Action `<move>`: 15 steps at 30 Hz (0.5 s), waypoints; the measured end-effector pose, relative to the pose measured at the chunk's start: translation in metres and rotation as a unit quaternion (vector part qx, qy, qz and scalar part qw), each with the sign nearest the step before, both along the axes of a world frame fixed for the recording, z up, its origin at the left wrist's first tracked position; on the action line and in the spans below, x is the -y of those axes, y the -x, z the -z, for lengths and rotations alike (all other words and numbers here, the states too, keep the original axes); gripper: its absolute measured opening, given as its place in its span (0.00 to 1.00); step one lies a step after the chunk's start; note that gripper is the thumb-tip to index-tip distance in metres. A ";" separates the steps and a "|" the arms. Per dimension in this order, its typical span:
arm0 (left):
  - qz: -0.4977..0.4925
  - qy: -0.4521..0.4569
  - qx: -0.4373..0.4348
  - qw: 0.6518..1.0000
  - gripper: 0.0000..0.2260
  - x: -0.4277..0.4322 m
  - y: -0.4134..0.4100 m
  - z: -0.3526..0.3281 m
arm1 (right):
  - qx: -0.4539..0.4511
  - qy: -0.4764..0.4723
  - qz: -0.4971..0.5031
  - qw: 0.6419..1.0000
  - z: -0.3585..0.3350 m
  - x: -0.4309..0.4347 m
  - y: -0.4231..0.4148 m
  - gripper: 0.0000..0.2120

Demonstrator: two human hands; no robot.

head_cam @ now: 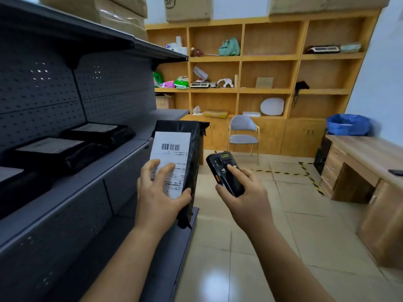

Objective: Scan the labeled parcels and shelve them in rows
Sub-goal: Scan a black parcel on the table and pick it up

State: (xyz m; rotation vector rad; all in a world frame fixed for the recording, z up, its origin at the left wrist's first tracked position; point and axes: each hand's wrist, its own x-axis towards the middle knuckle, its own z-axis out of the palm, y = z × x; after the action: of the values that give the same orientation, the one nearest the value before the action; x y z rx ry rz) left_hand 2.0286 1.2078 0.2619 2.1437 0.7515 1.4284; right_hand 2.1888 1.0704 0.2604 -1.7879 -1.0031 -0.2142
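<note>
- My left grip (161, 190) holds the parcel (193, 149) in the air just beside the grey shelf (130, 149). The fingers spread over the lower label (169, 138) and the thumb clamps the right edge.
- My right grip (244, 192) wraps round the scanner (222, 171), close to the parcel but not touching it.
- The black bag looks soft, light and slick, so I judge a hold across both long edges, clear of the barcode (170, 147), is best.
- Its long axis stands nearly upright, with the label facing me and the barcode near the top.
</note>
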 end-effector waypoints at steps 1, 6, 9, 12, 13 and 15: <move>0.000 -0.002 -0.001 1.000 0.29 -0.020 -0.020 -0.002 | 0.002 0.001 -0.001 1.000 -0.002 -0.021 -0.020 0.28; -0.011 -0.002 -0.013 1.000 0.28 -0.110 -0.118 -0.023 | -0.006 -0.004 0.002 1.000 -0.013 -0.106 -0.117 0.29; -0.030 -0.012 -0.022 0.999 0.26 -0.163 -0.165 -0.031 | -0.006 -0.015 -0.012 1.000 -0.014 -0.159 -0.169 0.28; -0.086 -0.030 -0.011 0.996 0.26 -0.217 -0.204 -0.035 | -0.003 -0.031 -0.052 0.998 -0.014 -0.225 -0.217 0.28; -0.109 -0.032 -0.007 0.993 0.26 -0.234 -0.215 -0.036 | -0.005 -0.038 -0.070 0.997 -0.015 -0.248 -0.232 0.27; -0.152 -0.034 0.002 0.988 0.26 -0.265 -0.235 -0.039 | -0.004 -0.046 -0.110 0.993 -0.018 -0.297 -0.260 0.27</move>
State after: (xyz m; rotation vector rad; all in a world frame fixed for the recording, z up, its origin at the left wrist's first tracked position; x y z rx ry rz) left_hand 2.2638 1.4729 0.3009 2.1444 1.0787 1.6302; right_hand 2.4485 1.3669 0.2785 -1.5802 -1.1561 -0.1133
